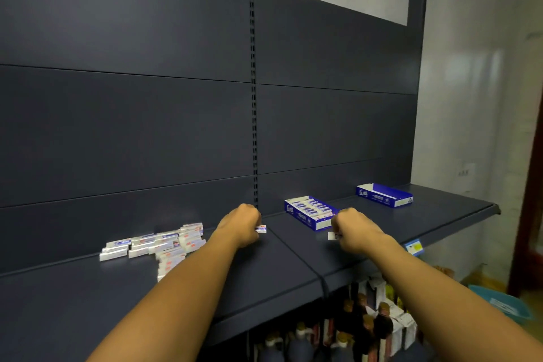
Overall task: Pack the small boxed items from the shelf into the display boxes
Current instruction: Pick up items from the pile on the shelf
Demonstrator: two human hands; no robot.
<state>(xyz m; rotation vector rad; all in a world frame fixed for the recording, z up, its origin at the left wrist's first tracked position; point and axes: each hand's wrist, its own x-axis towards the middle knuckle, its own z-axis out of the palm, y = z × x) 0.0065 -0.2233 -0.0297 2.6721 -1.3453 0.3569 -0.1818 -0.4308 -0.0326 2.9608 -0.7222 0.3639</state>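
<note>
A loose pile of small white boxed items (160,242) lies on the dark shelf (88,297) at the left. My left hand (242,228) grips one small white box (261,229), its end showing past my fingers. My right hand (354,229) holds another small white box (333,235) just in front of a blue display box (310,212) that holds several rows of items. A second blue display box (385,194) stands farther right on the shelf; its inside is hidden from here.
The shelf's dark back panel (147,126) rises behind everything, with a slotted upright (254,97) in the middle. Bottles (367,329) stand on the level below. A price tag (413,247) hangs on the shelf edge. A blue basin (502,303) sits on the floor at right.
</note>
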